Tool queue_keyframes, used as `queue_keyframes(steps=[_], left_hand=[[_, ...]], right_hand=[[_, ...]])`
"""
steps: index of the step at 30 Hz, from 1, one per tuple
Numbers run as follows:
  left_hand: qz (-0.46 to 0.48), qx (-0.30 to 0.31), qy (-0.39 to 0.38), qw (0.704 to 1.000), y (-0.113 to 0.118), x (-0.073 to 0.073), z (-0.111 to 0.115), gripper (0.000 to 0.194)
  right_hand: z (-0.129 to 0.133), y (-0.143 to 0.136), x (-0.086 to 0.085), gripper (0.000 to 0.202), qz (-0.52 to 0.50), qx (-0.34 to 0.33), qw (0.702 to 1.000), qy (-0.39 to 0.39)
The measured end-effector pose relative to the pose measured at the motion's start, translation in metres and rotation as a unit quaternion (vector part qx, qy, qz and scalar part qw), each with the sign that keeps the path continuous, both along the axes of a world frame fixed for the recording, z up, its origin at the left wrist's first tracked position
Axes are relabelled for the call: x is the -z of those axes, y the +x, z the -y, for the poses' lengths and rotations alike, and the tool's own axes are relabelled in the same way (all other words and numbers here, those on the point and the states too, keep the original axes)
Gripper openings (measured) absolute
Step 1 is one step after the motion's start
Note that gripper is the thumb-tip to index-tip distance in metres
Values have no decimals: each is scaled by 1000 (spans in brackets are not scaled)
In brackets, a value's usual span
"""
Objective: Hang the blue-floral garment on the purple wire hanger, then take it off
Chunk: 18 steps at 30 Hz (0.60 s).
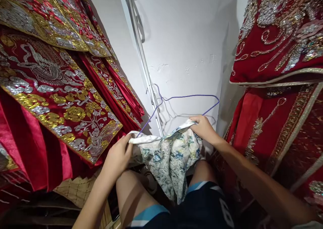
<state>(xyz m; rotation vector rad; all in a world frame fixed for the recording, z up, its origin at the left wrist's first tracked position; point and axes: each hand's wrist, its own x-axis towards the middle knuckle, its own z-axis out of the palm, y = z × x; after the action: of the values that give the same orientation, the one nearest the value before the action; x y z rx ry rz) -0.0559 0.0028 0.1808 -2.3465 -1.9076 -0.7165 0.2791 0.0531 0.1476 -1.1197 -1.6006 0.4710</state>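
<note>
A white floral garment (174,151) with blue and green flowers hangs between my hands, its upper edge stretched wide. My left hand (118,155) pinches the left end of that edge. The opposite end is gripped by my right hand (202,129), thumb on top. A purple hanger (190,96) stands above the garment, and both its lower ends go down behind the cloth edge into the opening. The hanger's hook lies close to a white metal rail. Its bottom part is hidden by the garment.
Red gold-and-silver embroidered garments (63,87) hang along the left. More red beaded garments (280,50) hang on the right. A pale wall (186,54) with scuff marks rises ahead, and a white metal rail (141,50) runs down it. My bare knees are below the cloth.
</note>
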Motion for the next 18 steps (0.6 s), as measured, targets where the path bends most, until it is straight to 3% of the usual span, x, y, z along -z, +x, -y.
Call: queue_keyframes(steps=[4, 7, 9, 12, 14, 16, 18], left_hand=[[202, 98, 20, 974, 13, -12, -37, 20], [281, 141, 50, 948, 24, -13, -55, 15], [274, 142, 67, 949, 26, -16, -58, 18], [259, 165, 50, 950, 20, -25, -55, 24], [273, 190, 12, 943, 14, -34, -53, 27], [290, 197, -41, 935, 5, -43, -55, 30], [319, 181, -68, 928, -6, -48, -60, 31]], right_hand=[[1, -23, 11, 11, -45, -33, 998, 2], [6, -32, 18, 10, -55, -65, 996, 0], [7, -26, 18, 28, -68, -59, 996, 6], [-3, 1, 10, 73, -84, 28, 996, 28], [-18, 21, -2, 81, -63, 88, 994, 24], [-32, 40, -18, 59, -20, 99, 995, -16], [-37, 57, -35, 23, 25, 49, 996, -74]])
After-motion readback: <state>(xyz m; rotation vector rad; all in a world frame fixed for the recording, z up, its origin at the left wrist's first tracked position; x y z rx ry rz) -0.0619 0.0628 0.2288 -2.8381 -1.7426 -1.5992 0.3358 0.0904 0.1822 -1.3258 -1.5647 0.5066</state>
